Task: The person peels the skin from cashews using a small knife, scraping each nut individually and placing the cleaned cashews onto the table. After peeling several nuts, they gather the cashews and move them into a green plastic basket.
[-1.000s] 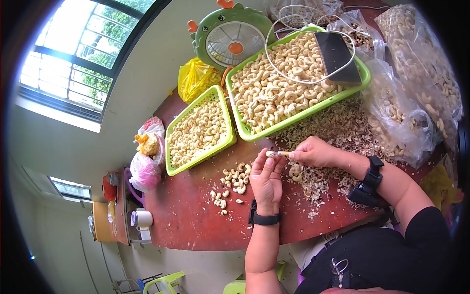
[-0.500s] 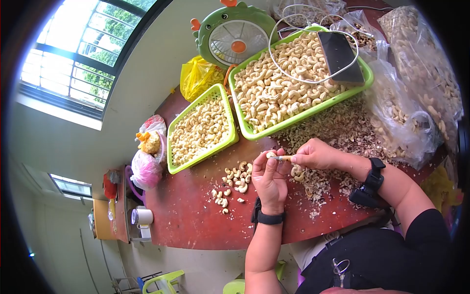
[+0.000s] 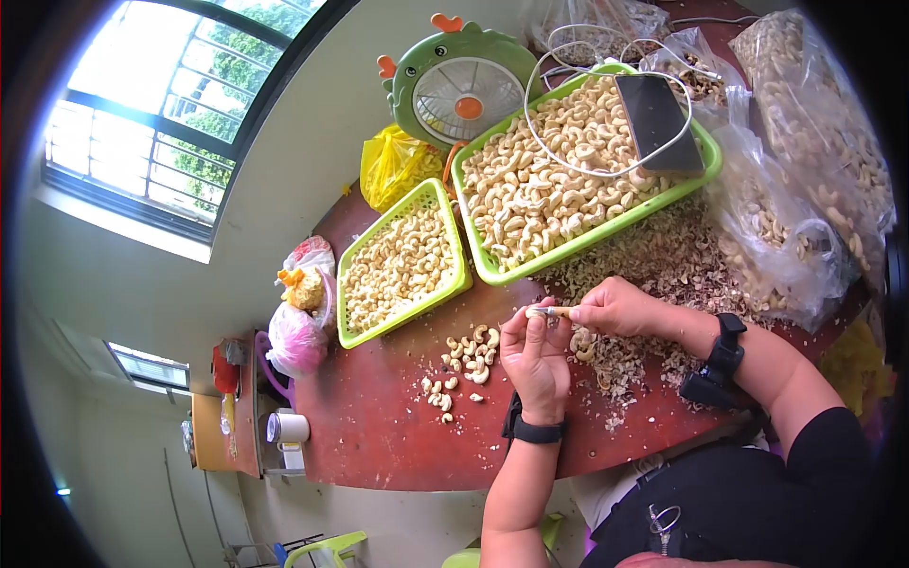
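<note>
Between its thumb and fingers my left hand [image 3: 536,358] pinches a cashew nut [image 3: 534,311], palm turned up. My right hand [image 3: 611,308] is closed around the light handle of a small knife [image 3: 557,311], whose metal tip touches the nut. Just left of my left hand, a loose group of pale cashews [image 3: 473,354] lies on the red table [image 3: 379,426]. Below my right hand are crumbled skins [image 3: 620,364], with a few cashews at their left edge.
A large green basket [image 3: 492,275] of cashews holds a phone [image 3: 660,123] and white cable on top. Beside it stand a smaller green basket [image 3: 354,338] of cashews, a green fan [image 3: 464,90] and a yellow bag [image 3: 393,168]. Plastic bags of nuts [image 3: 814,142] fill the right side.
The whole view has shifted slightly, so the table and baskets appear a little lower and to the right. Both hands stay together at the nut, with the knife tip still on it.
</note>
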A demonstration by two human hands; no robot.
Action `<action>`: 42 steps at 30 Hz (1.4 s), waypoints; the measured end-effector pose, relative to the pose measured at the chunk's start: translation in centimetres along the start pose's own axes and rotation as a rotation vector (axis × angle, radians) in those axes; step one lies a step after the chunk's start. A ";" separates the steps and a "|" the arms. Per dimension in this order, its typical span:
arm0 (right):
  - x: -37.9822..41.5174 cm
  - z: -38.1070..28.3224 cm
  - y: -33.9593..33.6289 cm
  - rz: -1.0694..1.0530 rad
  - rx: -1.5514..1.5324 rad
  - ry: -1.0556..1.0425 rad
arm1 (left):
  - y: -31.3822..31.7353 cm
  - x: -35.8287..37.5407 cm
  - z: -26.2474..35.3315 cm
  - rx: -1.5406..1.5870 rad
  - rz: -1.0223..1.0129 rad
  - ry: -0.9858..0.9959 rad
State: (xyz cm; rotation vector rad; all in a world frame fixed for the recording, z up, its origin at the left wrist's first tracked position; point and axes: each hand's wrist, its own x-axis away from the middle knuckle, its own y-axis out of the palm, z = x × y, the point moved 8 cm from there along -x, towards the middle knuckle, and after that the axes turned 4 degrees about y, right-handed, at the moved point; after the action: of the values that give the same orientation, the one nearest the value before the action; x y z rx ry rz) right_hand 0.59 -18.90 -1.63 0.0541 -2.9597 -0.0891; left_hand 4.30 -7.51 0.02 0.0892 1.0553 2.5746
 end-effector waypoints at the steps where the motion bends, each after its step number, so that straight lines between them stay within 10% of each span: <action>1: 0.0 0.0 0.1 -0.007 0.003 0.004 | -0.1 -0.1 0.0 -0.001 0.000 0.001; 26: -0.2 0.0 -0.8 0.056 0.033 0.031 | -2.0 -1.4 0.1 -0.014 0.002 -0.198; 30: -0.3 -0.3 -1.8 0.096 0.100 0.058 | -1.6 -0.3 0.4 -0.492 -0.251 -0.534; 34: 0.2 -1.2 -2.9 0.190 0.071 0.050 | 0.8 -5.0 9.6 -0.422 -0.214 0.113; 36: 0.0 -1.2 -2.8 0.198 0.160 -0.018 | -0.2 -5.2 14.2 -0.462 0.203 0.372; 42: -0.2 -0.5 -2.9 0.197 0.176 0.032 | -1.9 -4.2 7.9 -0.880 -0.070 -0.070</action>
State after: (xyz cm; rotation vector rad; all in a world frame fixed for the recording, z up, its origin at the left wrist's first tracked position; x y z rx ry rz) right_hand 0.95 -21.77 -1.36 -0.2101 -2.9147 0.1964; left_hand 10.33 -2.46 4.75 -0.0809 -0.1539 2.6973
